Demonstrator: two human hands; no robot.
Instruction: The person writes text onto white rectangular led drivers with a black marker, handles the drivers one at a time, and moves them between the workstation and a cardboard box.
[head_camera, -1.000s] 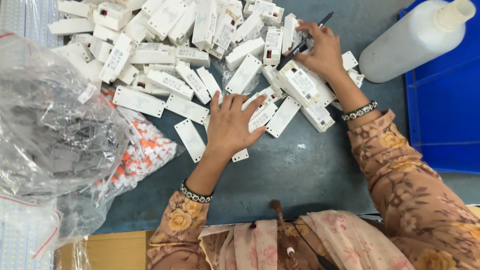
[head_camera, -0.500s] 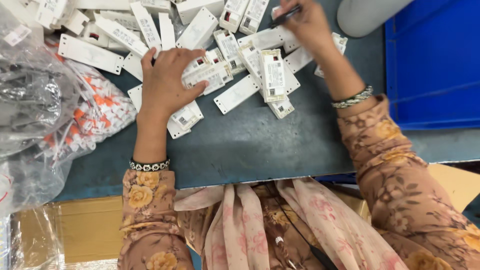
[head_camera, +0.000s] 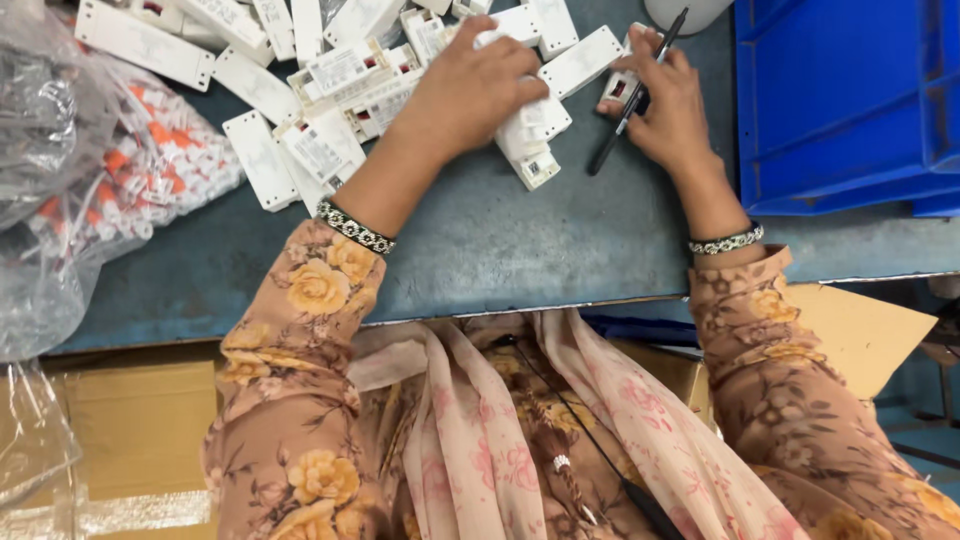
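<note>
Head view: I saw my left hand (head_camera: 470, 90) gripping a white module (head_camera: 528, 150) and my right hand (head_camera: 665, 110) pinching a black pen (head_camera: 637, 92).

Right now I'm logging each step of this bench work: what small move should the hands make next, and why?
Probably draw the white module under the left hand clear of the pile, toward the right hand. That hand already grips a black pen, and bare tabletop lies just below both.
</note>
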